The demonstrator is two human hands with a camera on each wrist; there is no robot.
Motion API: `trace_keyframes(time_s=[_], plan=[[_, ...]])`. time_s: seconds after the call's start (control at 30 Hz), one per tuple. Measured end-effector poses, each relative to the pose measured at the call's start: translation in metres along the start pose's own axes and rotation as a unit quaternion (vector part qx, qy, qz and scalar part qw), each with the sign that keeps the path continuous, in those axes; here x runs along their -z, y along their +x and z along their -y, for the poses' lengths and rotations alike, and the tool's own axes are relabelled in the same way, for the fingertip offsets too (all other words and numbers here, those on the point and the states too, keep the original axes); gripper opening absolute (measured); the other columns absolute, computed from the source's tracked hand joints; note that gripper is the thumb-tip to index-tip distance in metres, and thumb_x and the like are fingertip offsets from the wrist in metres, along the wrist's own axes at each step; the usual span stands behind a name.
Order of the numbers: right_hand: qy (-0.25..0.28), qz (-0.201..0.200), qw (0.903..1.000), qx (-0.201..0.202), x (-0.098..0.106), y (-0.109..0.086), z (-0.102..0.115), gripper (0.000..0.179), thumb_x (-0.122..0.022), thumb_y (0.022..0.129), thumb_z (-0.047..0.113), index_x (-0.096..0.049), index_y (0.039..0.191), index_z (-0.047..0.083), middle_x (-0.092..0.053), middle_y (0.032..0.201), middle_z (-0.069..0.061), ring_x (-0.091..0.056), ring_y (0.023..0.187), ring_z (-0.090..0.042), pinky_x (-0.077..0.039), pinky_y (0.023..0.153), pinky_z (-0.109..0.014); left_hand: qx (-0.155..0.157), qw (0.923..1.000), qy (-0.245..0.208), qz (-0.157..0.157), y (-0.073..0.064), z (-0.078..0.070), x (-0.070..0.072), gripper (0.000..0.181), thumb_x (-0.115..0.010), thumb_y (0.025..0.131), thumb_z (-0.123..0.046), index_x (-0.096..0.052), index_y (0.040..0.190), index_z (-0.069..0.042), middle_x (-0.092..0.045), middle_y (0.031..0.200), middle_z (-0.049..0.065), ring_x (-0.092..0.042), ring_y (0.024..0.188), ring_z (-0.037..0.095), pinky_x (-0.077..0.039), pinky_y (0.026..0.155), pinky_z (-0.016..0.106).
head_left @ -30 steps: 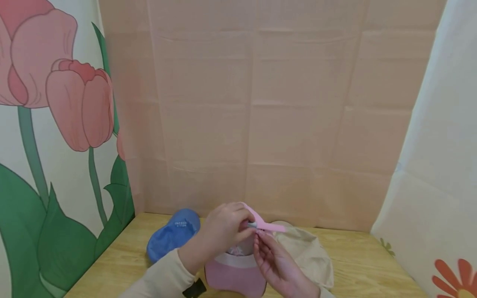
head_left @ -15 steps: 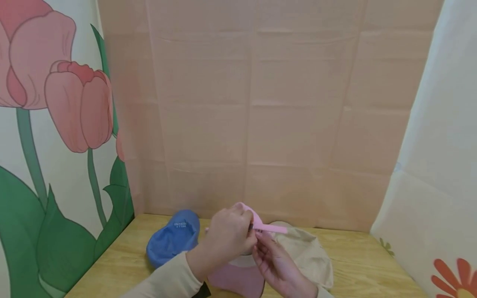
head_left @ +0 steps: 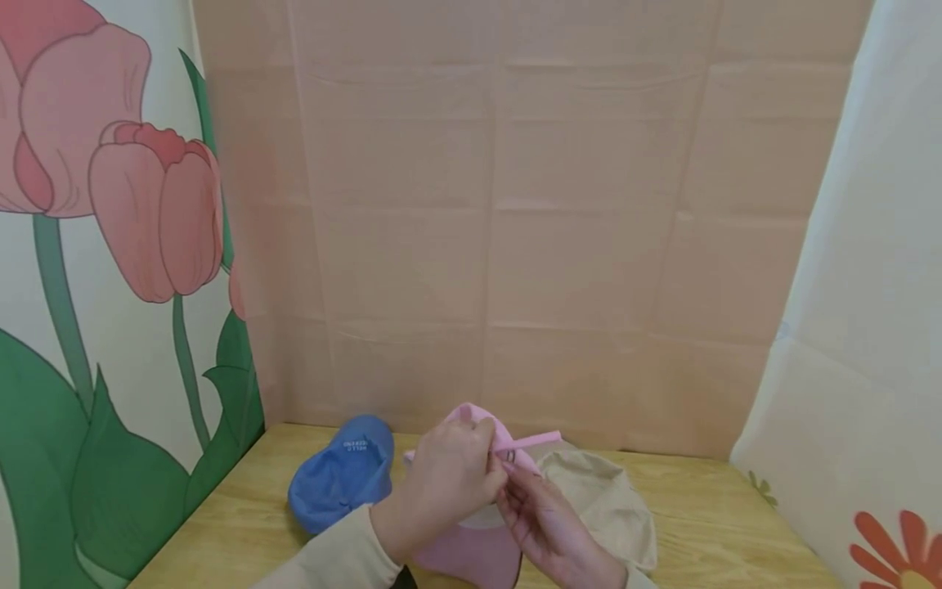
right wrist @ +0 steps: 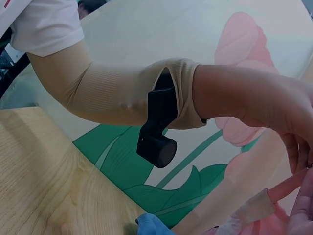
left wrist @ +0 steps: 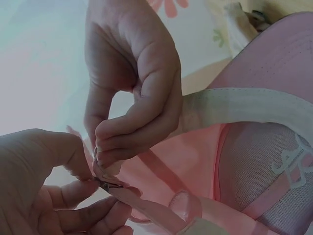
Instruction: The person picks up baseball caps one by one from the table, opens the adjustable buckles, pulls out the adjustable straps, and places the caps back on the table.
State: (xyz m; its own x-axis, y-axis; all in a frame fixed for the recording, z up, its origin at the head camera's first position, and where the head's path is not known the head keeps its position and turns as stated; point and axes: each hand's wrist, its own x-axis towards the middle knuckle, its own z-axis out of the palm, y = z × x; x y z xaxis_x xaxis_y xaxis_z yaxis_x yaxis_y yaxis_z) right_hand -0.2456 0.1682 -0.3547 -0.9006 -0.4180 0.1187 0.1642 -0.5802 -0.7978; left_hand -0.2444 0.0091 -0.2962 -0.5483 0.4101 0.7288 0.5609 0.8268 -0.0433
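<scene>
Both hands, the left hand (head_left: 452, 470) and right hand (head_left: 540, 519), pinch the pink cap's (head_left: 471, 552) strap (head_left: 526, 442) at its metal buckle (left wrist: 110, 185), the strap's tail poking free, so fastening looks unfinished.

Soft even light, wrist views dim, blurred

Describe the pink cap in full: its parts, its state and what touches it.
The pink cap is a soft fabric baseball cap held over the wooden table, between a blue cap and a beige cap. Its pink brim points toward the person. Inside show a pale sweatband and mesh lining. The left hand and right hand pinch its thin pink back strap at a small metal buckle.
</scene>
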Motion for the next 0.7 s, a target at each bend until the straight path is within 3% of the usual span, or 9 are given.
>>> trace_keyframes(time_s=[0.1, 0.23, 0.37, 0.57, 0.6, 0.7], plan=[[0.003, 0.008, 1.0, 0.0, 0.001, 0.0, 0.0, 0.026, -0.045, 0.102, 0.012, -0.07, 0.102, 0.016, -0.071, 0.098, 0.003, -0.063, 0.089, -0.003, -0.048, 0.082, -0.01, 0.038, 0.9964, -0.058, 0.049, 0.001, 0.0, 0.004, 0.023, -0.069, 0.073, -0.02, -0.048, 0.063, -0.02, -0.038, 0.054, -0.012, -0.036, 0.048, 0.004, -0.03, 0.044, 0.02], [0.005, 0.023, 0.9997, 0.007, 0.001, 0.0, -0.001, 0.027, -0.044, 0.102, 0.01, -0.07, 0.099, 0.017, -0.07, 0.094, 0.004, -0.063, 0.086, -0.002, -0.049, 0.081, -0.011, 0.067, 0.9876, -0.12, 0.075, 0.001, 0.004, 0.005, 0.026, -0.07, 0.075, -0.019, -0.047, 0.064, -0.021, -0.039, 0.056, -0.012, -0.038, 0.049, 0.004, -0.032, 0.045, 0.019], [0.0, 0.015, 0.9998, 0.011, 0.0, 0.001, -0.002, 0.025, -0.046, 0.101, 0.008, -0.069, 0.094, 0.016, -0.07, 0.09, 0.006, -0.063, 0.083, -0.001, -0.049, 0.081, -0.011, 0.077, 0.9799, -0.165, 0.081, 0.002, 0.012, 0.003, 0.023, -0.069, 0.077, -0.017, -0.048, 0.067, -0.019, -0.041, 0.058, -0.011, -0.04, 0.051, 0.003, -0.034, 0.046, 0.018], [0.004, -0.045, 0.9988, 0.016, 0.005, -0.004, 0.0, 0.022, -0.045, 0.1, 0.008, -0.064, 0.091, 0.014, -0.065, 0.087, 0.006, -0.062, 0.08, 0.0, -0.048, 0.08, -0.01, 0.136, 0.9679, -0.209, 0.033, 0.006, 0.035, 0.009, 0.022, -0.066, 0.076, -0.006, -0.048, 0.067, -0.013, -0.042, 0.056, -0.006, -0.039, 0.049, 0.006, -0.03, 0.043, 0.02], [0.005, -0.047, 0.9987, 0.018, 0.006, -0.005, 0.0, 0.022, -0.045, 0.101, 0.009, -0.064, 0.092, 0.014, -0.065, 0.087, 0.006, -0.061, 0.081, 0.0, -0.048, 0.081, -0.009, 0.135, 0.9668, -0.215, 0.03, 0.006, 0.038, 0.01, 0.021, -0.066, 0.076, -0.006, -0.049, 0.066, -0.014, -0.044, 0.057, -0.007, -0.04, 0.05, 0.006, -0.032, 0.044, 0.02], [0.006, -0.023, 0.9995, 0.021, 0.008, -0.006, 0.001, 0.023, -0.043, 0.102, 0.011, -0.065, 0.096, 0.015, -0.065, 0.091, 0.007, -0.061, 0.085, 0.0, -0.047, 0.084, -0.009, 0.106, 0.9511, -0.284, 0.061, 0.005, 0.039, 0.008, 0.014, -0.067, 0.081, -0.009, -0.056, 0.073, -0.013, -0.055, 0.064, -0.007, -0.049, 0.057, 0.004, -0.041, 0.05, 0.02]])
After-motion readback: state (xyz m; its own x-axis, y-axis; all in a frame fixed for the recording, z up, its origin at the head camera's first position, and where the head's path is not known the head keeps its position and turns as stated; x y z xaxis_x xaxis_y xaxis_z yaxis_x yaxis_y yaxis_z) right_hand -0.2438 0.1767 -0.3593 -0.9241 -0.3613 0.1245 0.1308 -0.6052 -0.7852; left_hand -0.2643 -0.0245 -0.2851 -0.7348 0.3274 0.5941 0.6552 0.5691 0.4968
